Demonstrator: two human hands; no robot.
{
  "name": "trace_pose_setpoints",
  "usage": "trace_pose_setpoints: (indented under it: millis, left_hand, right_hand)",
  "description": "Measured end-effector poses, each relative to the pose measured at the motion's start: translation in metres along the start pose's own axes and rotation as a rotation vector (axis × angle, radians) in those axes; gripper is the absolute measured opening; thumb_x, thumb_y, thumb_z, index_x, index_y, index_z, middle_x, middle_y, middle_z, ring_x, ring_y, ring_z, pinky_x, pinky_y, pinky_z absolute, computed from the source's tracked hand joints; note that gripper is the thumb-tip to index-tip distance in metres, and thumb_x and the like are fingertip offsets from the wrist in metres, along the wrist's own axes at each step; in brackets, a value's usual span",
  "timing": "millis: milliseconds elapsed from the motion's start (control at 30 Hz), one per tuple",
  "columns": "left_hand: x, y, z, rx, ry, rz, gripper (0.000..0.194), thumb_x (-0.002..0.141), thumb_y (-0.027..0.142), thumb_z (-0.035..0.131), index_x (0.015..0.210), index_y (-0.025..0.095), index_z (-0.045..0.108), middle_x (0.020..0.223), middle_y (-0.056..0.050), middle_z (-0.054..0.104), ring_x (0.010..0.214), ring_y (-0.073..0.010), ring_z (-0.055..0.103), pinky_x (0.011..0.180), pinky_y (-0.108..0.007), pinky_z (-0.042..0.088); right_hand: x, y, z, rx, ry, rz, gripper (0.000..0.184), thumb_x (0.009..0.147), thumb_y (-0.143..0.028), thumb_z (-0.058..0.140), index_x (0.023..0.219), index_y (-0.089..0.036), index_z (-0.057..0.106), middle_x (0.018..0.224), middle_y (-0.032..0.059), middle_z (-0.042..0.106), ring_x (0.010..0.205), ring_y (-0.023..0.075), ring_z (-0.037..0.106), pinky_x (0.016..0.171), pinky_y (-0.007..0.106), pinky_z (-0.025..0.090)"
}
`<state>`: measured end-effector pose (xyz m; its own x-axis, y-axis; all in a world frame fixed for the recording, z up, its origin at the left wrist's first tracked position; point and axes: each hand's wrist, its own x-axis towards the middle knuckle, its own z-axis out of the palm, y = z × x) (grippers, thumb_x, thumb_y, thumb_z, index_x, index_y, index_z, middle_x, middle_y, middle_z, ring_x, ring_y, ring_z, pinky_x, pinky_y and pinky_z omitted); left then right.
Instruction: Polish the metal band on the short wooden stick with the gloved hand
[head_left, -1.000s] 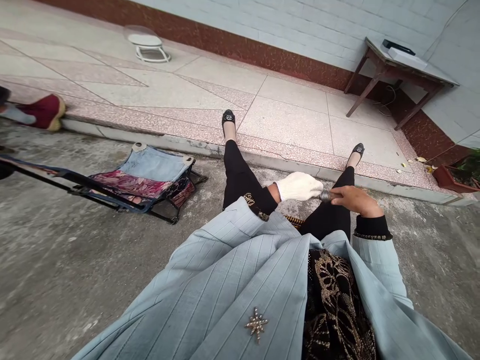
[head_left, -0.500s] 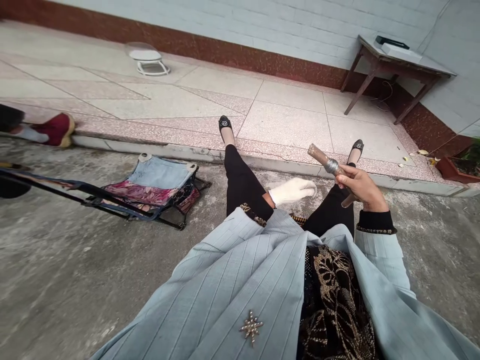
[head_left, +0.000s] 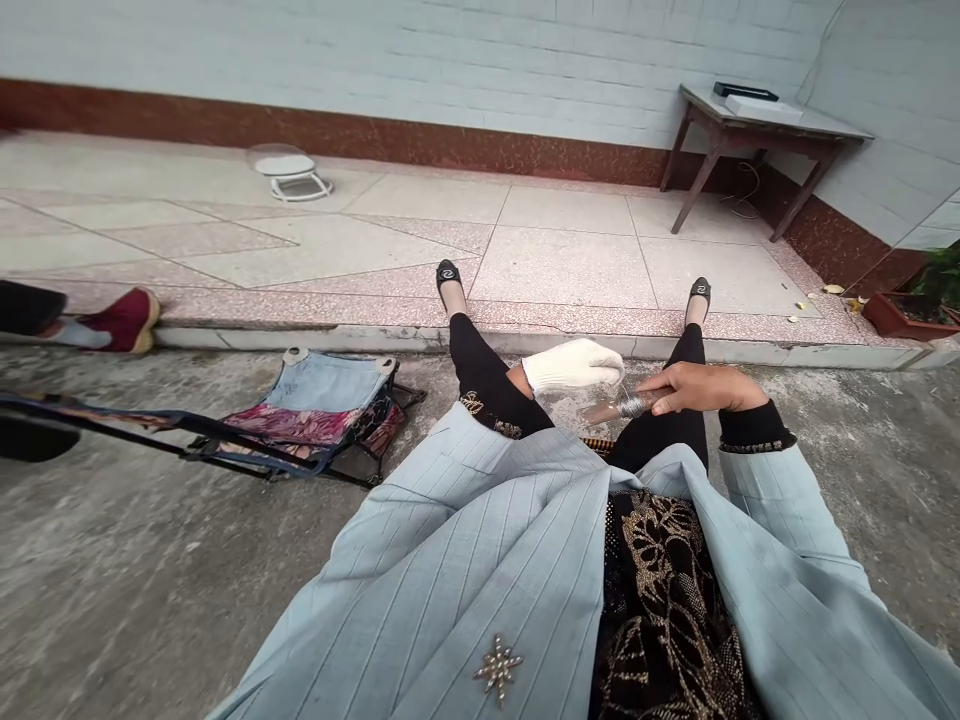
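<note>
My right hand point(head_left: 705, 387) is wrapped around a short brown stick point(head_left: 598, 413), which lies nearly level over my lap. Silvery wire point(head_left: 634, 404) is wound in a thick band round the stick, just beside my fingertips. Close to the band, my left hand point(head_left: 571, 365), in a white knit glove, has its fingers curled together. A thin strand of the wire runs from the gloved fingertips down to the coil. The far end of the stick is hidden under my right hand.
A folding chair point(head_left: 330, 385) with patchwork fabric stands on the concrete to my left, near another person's red shoe point(head_left: 124, 320). Ahead, a raised tiled step point(head_left: 555, 260) holds a small white stool point(head_left: 296, 180), a wooden table point(head_left: 780, 120) and a planter point(head_left: 911, 315).
My right hand has lowered the stick and turned it from upright-slanted to nearly level, bringing its wire band beside my left hand. The gloved hand stays near its place. The view has tilted slightly.
</note>
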<state>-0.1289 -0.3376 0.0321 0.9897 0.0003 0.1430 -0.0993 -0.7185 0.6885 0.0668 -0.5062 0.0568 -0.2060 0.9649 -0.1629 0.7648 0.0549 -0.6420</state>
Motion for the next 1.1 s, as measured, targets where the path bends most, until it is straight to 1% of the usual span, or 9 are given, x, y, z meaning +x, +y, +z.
trace_pose_setpoints:
  millis: [133,267,433,600,733,833,900,1033,1100]
  left_hand:
    - [0.000,-0.006,0.016,-0.513,0.225,-0.160,0.019,0.085,0.030,0.055,0.088,0.014,0.063,0.068,0.000,0.056,0.058,-0.0085,0.047,0.060,-0.023,0.037]
    - [-0.004,-0.003,0.039,-0.551,0.209,-0.188,0.027,0.092,0.036,0.044,0.087,0.015,0.060,0.056,0.005,0.038,0.049,-0.0073,0.033,0.049,-0.021,0.028]
    - [-0.010,0.016,0.043,-0.187,0.124,-0.155,0.026,0.092,0.032,0.043,0.088,0.017,0.064,0.072,0.002,0.056,0.062,-0.0095,0.049,0.062,-0.022,0.037]
    - [-0.015,0.026,0.029,0.281,0.127,-0.165,0.032,0.095,0.037,0.040,0.093,0.018,0.066,0.078,-0.001,0.064,0.072,-0.0143,0.057,0.068,-0.025,0.038]
    - [-0.016,0.020,0.014,0.463,0.115,-0.168,0.031,0.092,0.038,0.044,0.097,0.020,0.069,0.086,-0.002,0.067,0.077,-0.0161,0.059,0.068,-0.026,0.038]
    - [-0.013,0.012,0.005,0.213,0.010,-0.096,0.026,0.089,0.035,0.050,0.092,0.018,0.069,0.084,-0.001,0.067,0.075,-0.0136,0.058,0.070,-0.025,0.040]
    - [-0.010,0.006,0.003,-0.071,0.010,-0.083,0.021,0.087,0.031,0.053,0.090,0.016,0.067,0.083,-0.001,0.066,0.073,-0.0117,0.058,0.070,-0.024,0.042]
    - [-0.009,-0.001,0.013,-0.442,0.262,-0.188,0.023,0.090,0.032,0.048,0.089,0.014,0.063,0.065,0.001,0.053,0.056,-0.0083,0.046,0.055,-0.021,0.037]
    - [-0.011,-0.001,0.023,-0.518,0.308,-0.203,0.027,0.093,0.036,0.044,0.089,0.015,0.061,0.057,0.004,0.040,0.049,-0.0068,0.035,0.048,-0.020,0.028]
  right_hand:
    - [-0.009,-0.009,-0.002,0.332,0.114,-0.029,0.046,0.081,-0.036,0.065,0.125,-0.021,0.066,0.085,0.0019,0.067,0.069,0.0140,0.055,0.062,0.027,0.046]
    - [-0.006,-0.015,-0.003,0.507,0.367,-0.036,0.038,0.081,-0.036,0.065,0.113,-0.015,0.068,0.073,-0.0008,0.054,0.060,0.0102,0.044,0.054,0.024,0.038]
    - [0.008,-0.004,-0.002,0.465,0.500,-0.015,0.031,0.081,-0.034,0.062,0.103,-0.014,0.067,0.070,-0.0017,0.051,0.060,0.0103,0.043,0.058,0.026,0.037]
    - [0.015,0.005,0.000,0.036,0.553,0.147,0.026,0.082,-0.032,0.060,0.102,-0.019,0.070,0.080,0.0033,0.065,0.075,0.0187,0.056,0.070,0.031,0.040]
    - [0.012,-0.003,0.002,-0.194,0.251,0.221,0.026,0.078,-0.027,0.062,0.101,-0.023,0.074,0.086,0.0049,0.071,0.080,0.0223,0.060,0.073,0.033,0.041]
    - [0.005,-0.013,0.000,-0.031,-0.077,0.081,0.028,0.076,-0.023,0.064,0.101,-0.026,0.076,0.085,0.0010,0.072,0.079,0.0197,0.060,0.073,0.031,0.043]
    - [0.000,-0.019,-0.002,0.131,-0.132,-0.017,0.035,0.076,-0.026,0.065,0.110,-0.027,0.074,0.094,-0.0004,0.072,0.083,0.0187,0.060,0.076,0.030,0.044]
    - [-0.004,-0.024,-0.005,0.367,0.154,-0.041,0.049,0.080,-0.034,0.063,0.128,-0.022,0.065,0.092,0.0026,0.068,0.076,0.0158,0.055,0.072,0.031,0.045]
    - [-0.002,-0.024,-0.005,0.456,0.299,-0.042,0.049,0.081,-0.035,0.063,0.127,-0.018,0.065,0.081,0.0018,0.063,0.067,0.0134,0.050,0.065,0.029,0.042]
